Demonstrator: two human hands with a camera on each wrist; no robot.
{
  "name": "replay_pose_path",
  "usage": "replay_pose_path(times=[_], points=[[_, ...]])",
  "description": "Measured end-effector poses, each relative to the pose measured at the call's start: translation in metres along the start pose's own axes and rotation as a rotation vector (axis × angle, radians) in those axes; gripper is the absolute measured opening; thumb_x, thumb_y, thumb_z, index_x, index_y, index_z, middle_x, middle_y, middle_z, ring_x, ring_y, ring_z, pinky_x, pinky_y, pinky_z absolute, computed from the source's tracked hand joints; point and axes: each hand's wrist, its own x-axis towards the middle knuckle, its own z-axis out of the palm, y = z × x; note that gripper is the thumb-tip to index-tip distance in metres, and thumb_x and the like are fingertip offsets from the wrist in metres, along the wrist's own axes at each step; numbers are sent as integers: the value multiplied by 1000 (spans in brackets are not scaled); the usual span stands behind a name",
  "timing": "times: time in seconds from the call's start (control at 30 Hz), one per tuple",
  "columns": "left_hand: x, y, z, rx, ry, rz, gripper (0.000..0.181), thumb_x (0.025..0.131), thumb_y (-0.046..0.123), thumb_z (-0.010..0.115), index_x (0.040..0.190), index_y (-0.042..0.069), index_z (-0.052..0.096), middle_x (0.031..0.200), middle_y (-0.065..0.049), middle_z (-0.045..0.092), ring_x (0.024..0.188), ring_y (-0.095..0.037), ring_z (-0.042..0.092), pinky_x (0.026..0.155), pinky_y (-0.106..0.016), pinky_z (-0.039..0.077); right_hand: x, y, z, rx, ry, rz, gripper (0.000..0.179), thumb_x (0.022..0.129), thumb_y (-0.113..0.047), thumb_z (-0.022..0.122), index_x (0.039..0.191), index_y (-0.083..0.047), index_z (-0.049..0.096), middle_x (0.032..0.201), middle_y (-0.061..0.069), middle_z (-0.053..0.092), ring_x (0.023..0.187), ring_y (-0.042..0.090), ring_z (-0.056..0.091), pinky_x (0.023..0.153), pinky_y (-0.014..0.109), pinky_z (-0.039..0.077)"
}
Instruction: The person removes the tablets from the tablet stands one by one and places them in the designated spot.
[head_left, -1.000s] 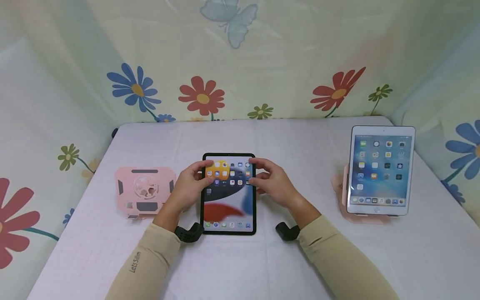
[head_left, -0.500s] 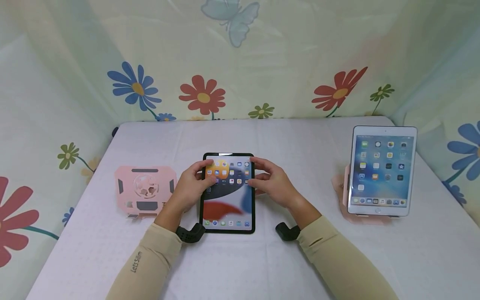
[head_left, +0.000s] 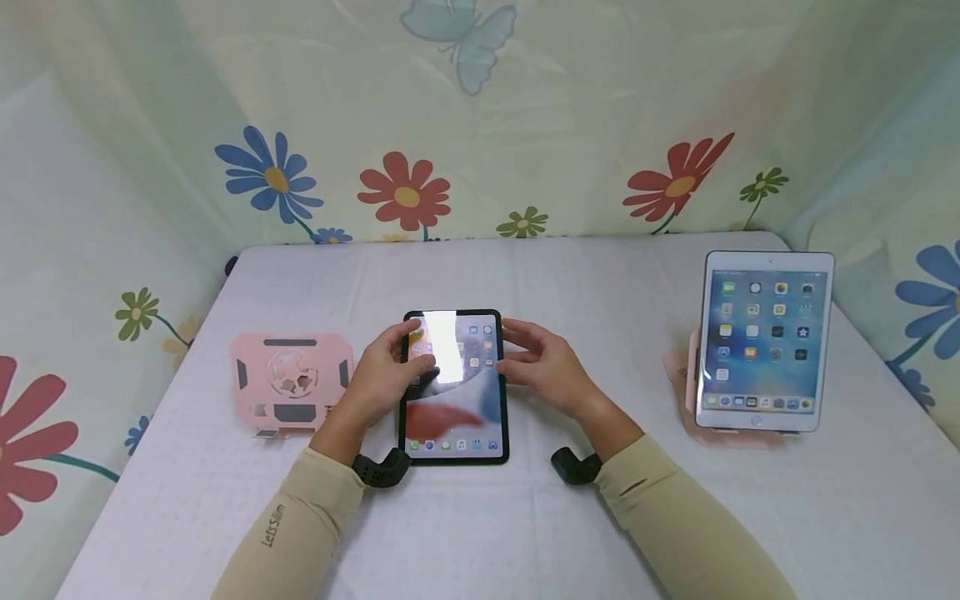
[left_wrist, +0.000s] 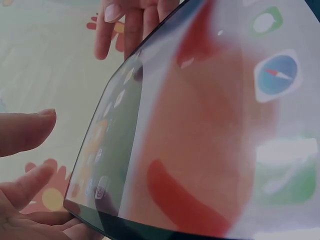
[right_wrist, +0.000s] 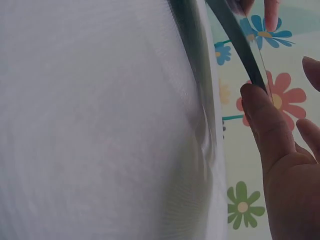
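Note:
A black-framed tablet [head_left: 453,408], screen lit, faces up at the middle of the table. My left hand [head_left: 375,377] grips its left edge near the top corner; the thumb lies over the screen, and other fingers [left_wrist: 75,231] pass behind it in the left wrist view. My right hand [head_left: 553,371] is at the opposite edge. In the right wrist view one fingertip [right_wrist: 254,95] touches the tablet's edge, while the other visible fingers stand off it. What lies under the tablet is hidden.
A pink stand [head_left: 255,379] with grey pads is left of my left hand. At the right, a white tablet [head_left: 765,342] leans on another pink stand [head_left: 688,375]. White cloth [head_left: 592,525] covers the table; a flowered curtain [head_left: 570,100] hangs behind it.
The tablet has shifted slightly left and its tilt has changed, with a bright reflection now across the upper screen. My right index finger has come off its edge. My left hand keeps its grip.

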Motion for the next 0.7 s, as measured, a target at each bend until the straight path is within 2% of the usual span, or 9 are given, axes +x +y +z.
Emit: replay_pose_path(times=[0.17,0.3,0.53,0.7], points=[[1,-4,0,33,1,23,65,95,17,70,152,11,40,154,-16,39,139,-29,41,113,-43,35,-1,-1,2,-71,-11,21,66,92,-8,71,150,-5,42,152,17,44,124,34,58,98,42,49],[2,-6,0,46,1,21,67,95,20,70,154,12,38,152,-17,41,135,-30,44,112,-44,36,-2,-3,5,-113,-22,31,67,91,-10,72,151,-6,42,153,17,43,125,33,57,100,42,48],[4,-8,2,21,20,-16,65,97,24,68,154,14,36,144,-15,47,119,-28,53,103,-42,43,1,0,10,-93,-56,30,69,90,-9,73,151,-4,40,154,17,41,128,33,55,99,40,49],[5,-9,2,63,39,-36,67,98,31,67,154,16,36,150,-16,41,127,-31,47,110,-47,38,4,2,13,-83,-69,40,69,90,-8,74,151,-5,41,154,16,41,132,32,51,101,40,47]])
